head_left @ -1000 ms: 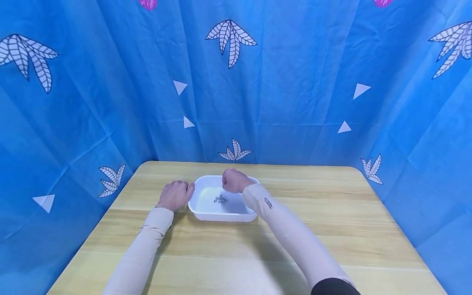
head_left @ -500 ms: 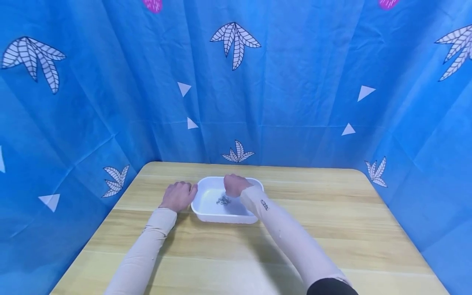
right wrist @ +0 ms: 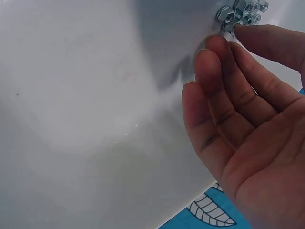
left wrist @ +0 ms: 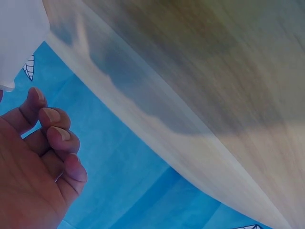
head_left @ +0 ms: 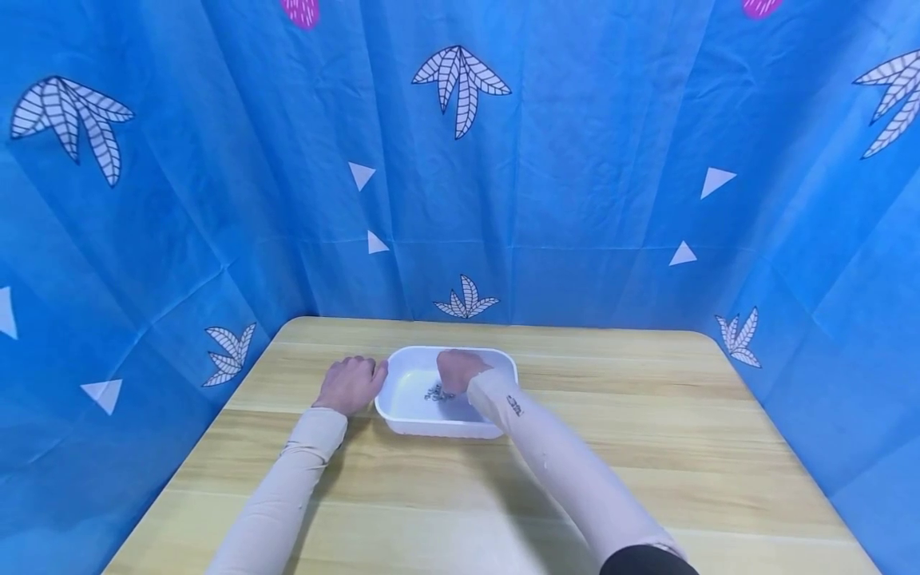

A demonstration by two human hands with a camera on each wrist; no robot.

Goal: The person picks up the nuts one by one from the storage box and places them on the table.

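A white plastic tray (head_left: 438, 429) stands on the table, with several silvery hex nuts (head_left: 435, 393) heaped on its floor. My left hand (head_left: 352, 384) lies at the tray's left side, thumb against the rim. Its other fingers are loosely bent and hold nothing in the left wrist view, where the tray wall (left wrist: 19, 43) shows at upper left. Inside the tray, my right hand (head_left: 458, 371) is lowered beside the nuts. In the right wrist view its thumb and fingertips (right wrist: 208, 59) reach the edge of the nuts (right wrist: 240, 13), with a gap between them.
The light wooden table (head_left: 647, 415) extends on all sides of the tray. A blue curtain (head_left: 589, 160) with leaf prints hangs behind the table and along both sides.
My right hand has come down into the tray, closer to the nuts. The left hand stays at the rim. The head view has shifted slightly.
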